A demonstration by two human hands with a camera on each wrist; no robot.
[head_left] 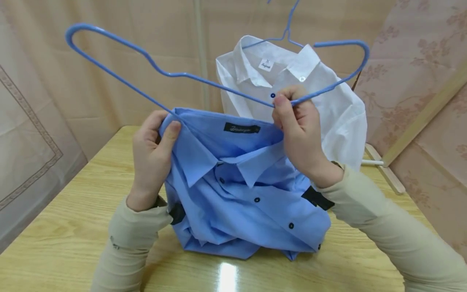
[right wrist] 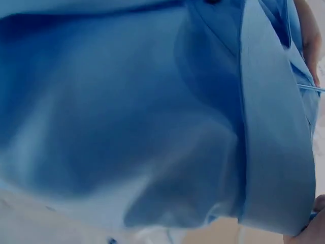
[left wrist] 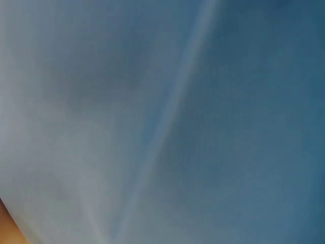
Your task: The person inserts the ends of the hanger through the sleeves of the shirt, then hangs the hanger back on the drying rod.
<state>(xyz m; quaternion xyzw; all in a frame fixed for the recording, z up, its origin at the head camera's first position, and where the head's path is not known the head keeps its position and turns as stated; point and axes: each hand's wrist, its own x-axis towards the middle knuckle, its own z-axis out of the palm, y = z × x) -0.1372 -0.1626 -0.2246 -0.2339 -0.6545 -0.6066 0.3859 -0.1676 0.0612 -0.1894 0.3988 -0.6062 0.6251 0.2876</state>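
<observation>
A blue button-up shirt with a dark neck label is held up in bunched folds above the table. My left hand pinches one side of its collar between thumb and fingers. A blue clothes hanger slants across above the collar; its lower bar runs down to the collar by my left thumb. My right hand grips the hanger near its other end, close against the opposite side of the collar. Blue cloth fills the left wrist view, blurred. In the right wrist view the shirt hides most of the hands.
Behind hangs a white shirt on another blue hanger. A wooden rack foot with a white bar stands at the right. Below is the wood-grain table, with curtains around it.
</observation>
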